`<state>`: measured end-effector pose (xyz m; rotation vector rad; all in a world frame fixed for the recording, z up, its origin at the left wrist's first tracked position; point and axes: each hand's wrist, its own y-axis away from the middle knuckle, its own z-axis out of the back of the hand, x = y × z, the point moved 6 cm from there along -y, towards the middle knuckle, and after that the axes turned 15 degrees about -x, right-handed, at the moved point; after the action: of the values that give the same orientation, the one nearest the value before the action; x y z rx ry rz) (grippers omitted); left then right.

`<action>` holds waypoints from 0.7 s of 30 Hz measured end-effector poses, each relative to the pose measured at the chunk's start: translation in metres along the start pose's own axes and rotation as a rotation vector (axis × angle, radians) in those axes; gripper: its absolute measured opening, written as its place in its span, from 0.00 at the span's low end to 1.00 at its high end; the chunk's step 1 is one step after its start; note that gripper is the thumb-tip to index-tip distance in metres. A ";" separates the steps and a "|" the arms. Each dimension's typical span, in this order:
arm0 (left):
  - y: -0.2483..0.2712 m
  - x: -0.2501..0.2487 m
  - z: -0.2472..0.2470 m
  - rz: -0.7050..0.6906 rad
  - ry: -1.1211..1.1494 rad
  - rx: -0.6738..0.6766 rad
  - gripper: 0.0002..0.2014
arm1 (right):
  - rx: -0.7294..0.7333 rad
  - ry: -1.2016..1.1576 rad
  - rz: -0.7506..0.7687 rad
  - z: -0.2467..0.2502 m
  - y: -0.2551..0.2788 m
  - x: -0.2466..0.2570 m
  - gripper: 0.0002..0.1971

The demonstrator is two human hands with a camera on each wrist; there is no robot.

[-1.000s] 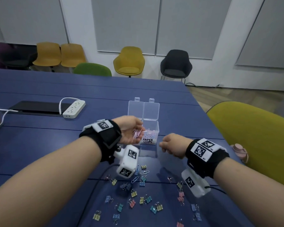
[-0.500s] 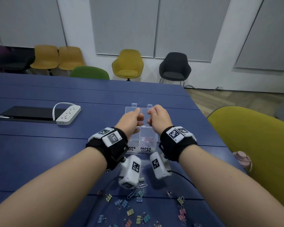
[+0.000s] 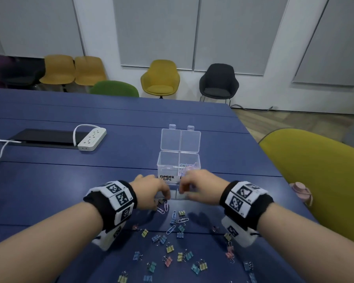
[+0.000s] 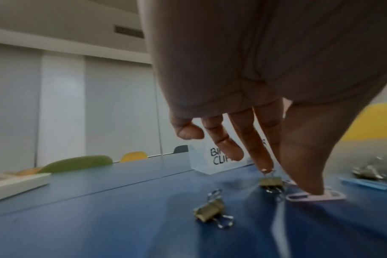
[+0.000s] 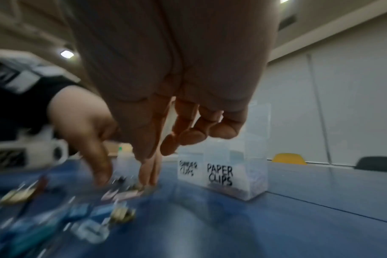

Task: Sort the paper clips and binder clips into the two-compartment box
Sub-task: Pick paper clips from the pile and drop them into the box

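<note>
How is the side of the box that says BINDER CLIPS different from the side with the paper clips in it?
The BINDER CLIPS side is on the left and looks empty; the paper clips side is on the right and already holds a little heap of pastel paper clips. The left label reads clearly from the head view, while the right hand hides most of the right label. Both sides are clear plastic, about the same size, with their lids open.

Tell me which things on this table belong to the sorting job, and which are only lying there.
Belong to the job:
- two-compartment box, lid open
- paper clips on the table
- binder clips scattered on the table
- pink paper clip under the left hand

Only lying about:
- power strip
- black flat device
- pink object at the table edge
</note>
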<state>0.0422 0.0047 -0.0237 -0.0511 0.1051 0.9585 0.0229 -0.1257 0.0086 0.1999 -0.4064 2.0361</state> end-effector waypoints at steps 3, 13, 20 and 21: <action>-0.002 -0.010 -0.005 -0.061 -0.093 0.009 0.17 | 0.200 0.166 0.129 -0.026 0.013 0.012 0.15; -0.007 -0.023 -0.010 -0.080 -0.242 0.002 0.06 | 0.233 0.314 0.222 -0.047 0.015 0.025 0.10; 0.001 -0.031 -0.014 -0.031 -0.288 0.035 0.11 | 0.255 0.368 0.102 -0.047 0.023 0.028 0.10; 0.003 -0.034 -0.014 -0.036 -0.296 0.034 0.11 | 0.267 0.369 0.095 -0.047 0.024 0.029 0.09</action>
<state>0.0196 -0.0224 -0.0343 0.1193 -0.1518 0.9181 -0.0105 -0.0951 -0.0312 -0.0366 0.0881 2.1607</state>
